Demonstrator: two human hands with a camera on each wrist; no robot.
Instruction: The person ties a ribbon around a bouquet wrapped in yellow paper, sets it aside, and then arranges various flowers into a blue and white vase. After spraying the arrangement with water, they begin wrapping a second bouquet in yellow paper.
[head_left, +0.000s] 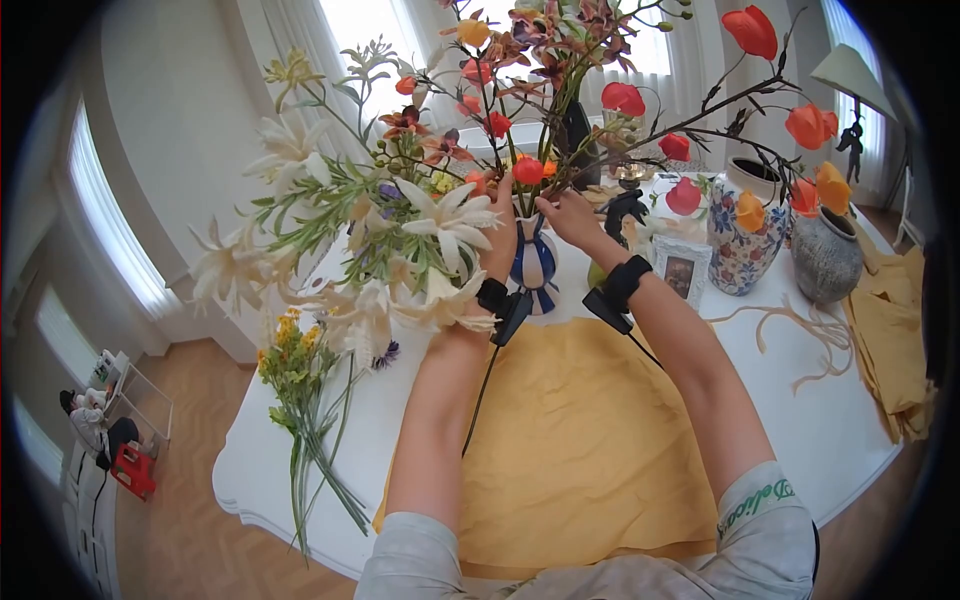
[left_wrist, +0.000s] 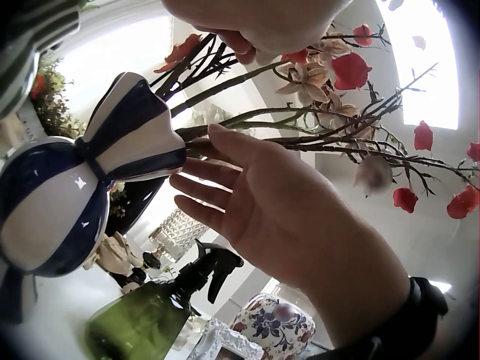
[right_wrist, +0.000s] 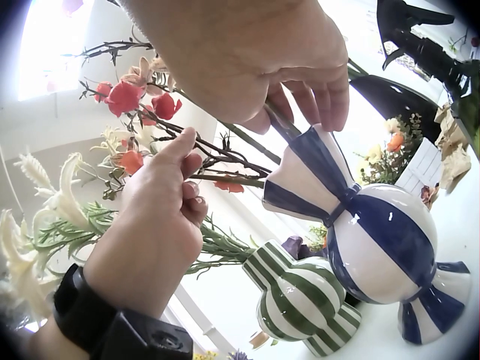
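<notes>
A blue-and-white striped vase [head_left: 533, 255] stands upright with branches of red flowers [right_wrist: 124, 97] and green stems in its mouth. My left hand [right_wrist: 154, 225] curls its fingers at the dark stems [right_wrist: 225, 154] a little above the vase; blooms partly cover it in the head view. Right at the vase rim, my right hand [head_left: 572, 218] holds stems between thumb and fingers, its fingers fairly straight in the left wrist view. Beside the left forearm, white lilies [head_left: 450, 222] spread from a green-and-white striped vase [right_wrist: 300, 300].
Yellow wrapping paper [head_left: 580, 440] covers the white table's front. Cut yellow flowers [head_left: 305, 385] lie left. To the right are a floral vase [head_left: 745, 235], a grey pot [head_left: 828, 262], a picture frame [head_left: 680, 270] and twine [head_left: 800, 330]. A green spray bottle [left_wrist: 142, 319] stands behind.
</notes>
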